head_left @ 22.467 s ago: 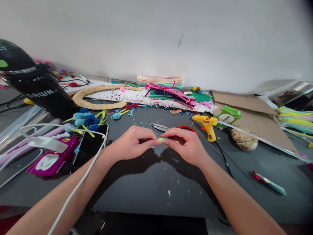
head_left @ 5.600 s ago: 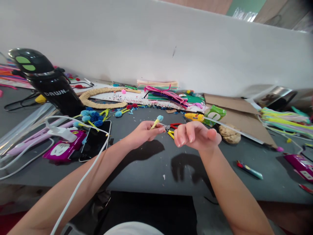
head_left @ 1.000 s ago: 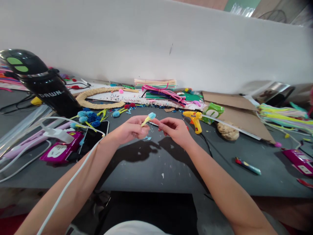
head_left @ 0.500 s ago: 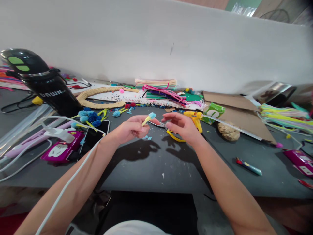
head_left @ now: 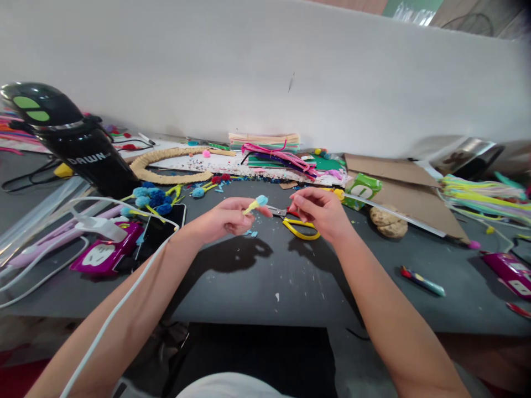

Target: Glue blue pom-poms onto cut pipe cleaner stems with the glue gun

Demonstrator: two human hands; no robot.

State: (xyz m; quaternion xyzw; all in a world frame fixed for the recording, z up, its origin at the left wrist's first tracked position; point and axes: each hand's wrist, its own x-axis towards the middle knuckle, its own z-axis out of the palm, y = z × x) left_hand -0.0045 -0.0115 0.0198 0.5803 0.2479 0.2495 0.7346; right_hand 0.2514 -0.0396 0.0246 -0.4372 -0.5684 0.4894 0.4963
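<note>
My left hand (head_left: pixel 232 217) is closed on a yellow pipe cleaner stem with a fuzzy light blue tip (head_left: pixel 261 200), which points up and to the right. To its right, my right hand (head_left: pixel 319 213) hovers with thumb and fingers drawn together in a pinch; whether anything small is between them I cannot make out. Under and beside that hand lie scissors (head_left: pixel 302 230) with yellow and red handles, blades toward the left. Small light blue scraps (head_left: pixel 250 234) lie on the grey table (head_left: pixel 257 298) below my left hand. A yellow glue gun (head_left: pixel 338 194) is partly hidden behind my right hand.
Blue pompom stems (head_left: pixel 153 198), a black bottle (head_left: pixel 89 146) and a purple power strip (head_left: pixel 110 251) stand at left; a white cable crosses my left forearm. Pipe cleaner bundles (head_left: pixel 274 157) lie at the back. Cardboard (head_left: pixel 415 204) and a pen-like tool (head_left: pixel 423 282) lie right.
My right hand's fingers have come from spread to pinched, and the hand has shifted slightly right, uncovering more of the scissors. My left hand has moved the blue tip slightly right and down.
</note>
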